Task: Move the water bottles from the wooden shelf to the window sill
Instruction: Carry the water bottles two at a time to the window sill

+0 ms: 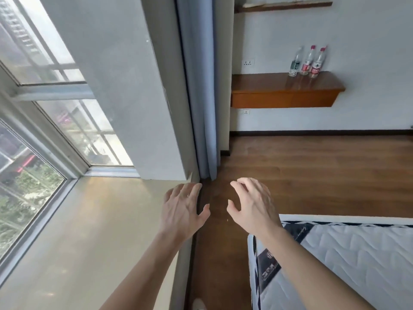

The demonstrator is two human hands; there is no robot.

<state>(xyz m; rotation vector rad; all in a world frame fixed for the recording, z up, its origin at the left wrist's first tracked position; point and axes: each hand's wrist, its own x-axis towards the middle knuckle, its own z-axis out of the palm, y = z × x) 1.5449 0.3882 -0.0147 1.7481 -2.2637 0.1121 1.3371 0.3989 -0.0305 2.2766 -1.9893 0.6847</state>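
Shelf (pixel 283 86): wooden, wall-mounted. It carries three bottles in a tight row towards its right end, close against the wall.
- Green-label bottle (pixel 295 63): leftmost, pale cap.
- Middle bottle (pixel 307 62): red cap, red label.
- End bottle (pixel 317 64): red cap, red label, nearest the shelf's right end.

All three stand upright, long axis vertical, caps up. The bodies are clear, and their fill level cannot be told at this range.

Sill (pixel 89 220): well apart from the shelf, down and to its left, below the window. It carries no bottles.

Hands: the left hand (pixel 183 211) hovers over the sill's edge nearest the shelf. The right hand (pixel 252 204) hovers over the floor (pixel 312 175) below the shelf. The two are apart, with fingers spread and loosely bent, and neither holds anything.

Surroundings: a blue curtain (pixel 201 86) hangs left of the shelf, between it and the sill. One socket (pixel 248 62) sits above the shelf's left end. A mattress (pixel 357 253) lies on the floor, well below the shelf.
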